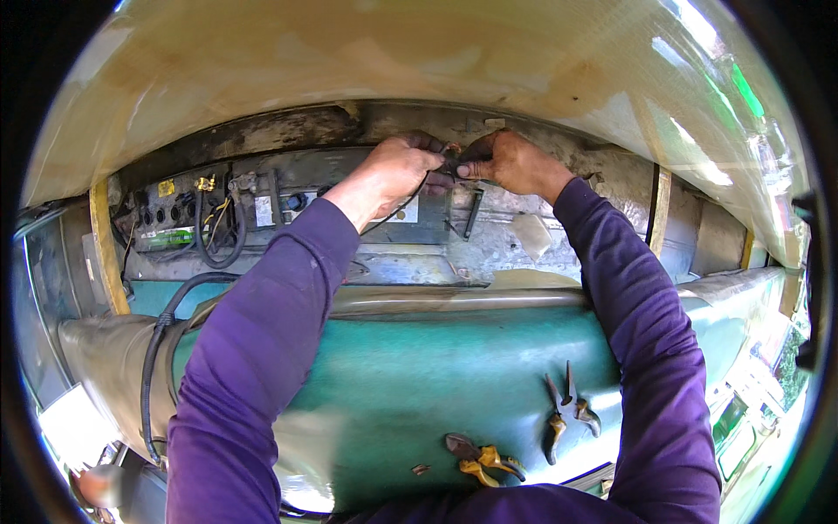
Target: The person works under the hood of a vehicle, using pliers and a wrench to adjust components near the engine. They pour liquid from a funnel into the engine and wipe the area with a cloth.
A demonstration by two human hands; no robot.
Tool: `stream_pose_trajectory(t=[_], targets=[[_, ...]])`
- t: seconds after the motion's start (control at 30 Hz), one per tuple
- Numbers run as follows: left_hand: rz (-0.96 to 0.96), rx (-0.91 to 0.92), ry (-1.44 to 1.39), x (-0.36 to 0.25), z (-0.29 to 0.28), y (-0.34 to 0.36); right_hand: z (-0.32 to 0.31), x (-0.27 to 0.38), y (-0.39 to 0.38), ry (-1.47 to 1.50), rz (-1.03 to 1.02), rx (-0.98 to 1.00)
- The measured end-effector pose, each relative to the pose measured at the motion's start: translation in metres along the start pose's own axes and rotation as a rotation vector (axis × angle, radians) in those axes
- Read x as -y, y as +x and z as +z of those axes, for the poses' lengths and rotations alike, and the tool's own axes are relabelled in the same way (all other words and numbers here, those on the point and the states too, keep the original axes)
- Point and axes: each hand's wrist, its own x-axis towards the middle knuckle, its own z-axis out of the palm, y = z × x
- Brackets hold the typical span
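Note:
Both my hands meet in the upper middle, over a dirty grey metal ledge. My left hand (400, 172) is closed, pinching a thin black wire (403, 208) that trails down and to the left from its fingers. My right hand (515, 164) comes in from the other side, thumb and fingers pressed on the same dark wire. A reddish, coppery bit (453, 148) shows just above the fingertips; its exact form is too small to tell. Behind my left wrist sits a dark flat box (332, 166) with pale labels, partly hidden by the hand.
On the green curved panel (454, 367) below lie long-nose pliers (567, 410) and yellow-handled cutting pliers (483, 458). At left, thick black cables (163, 332) run near brass-coloured terminals (205, 183). A tan panel (419, 52) arches overhead; wooden props (659, 210) stand at both sides.

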Motion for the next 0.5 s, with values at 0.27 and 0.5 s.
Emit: stream_pose_trajectory(t=[0.27,0.5], targets=[[0.083,-0.143,0.637,-0.010,-0.009,-0.005,0.007,-0.007,0.001,0.058,-0.054,-0.061],[0.366,-0.032,1.093,-0.003,-0.019,0.006,0.011,-0.004,0.005,0.152,-0.065,-0.039]])
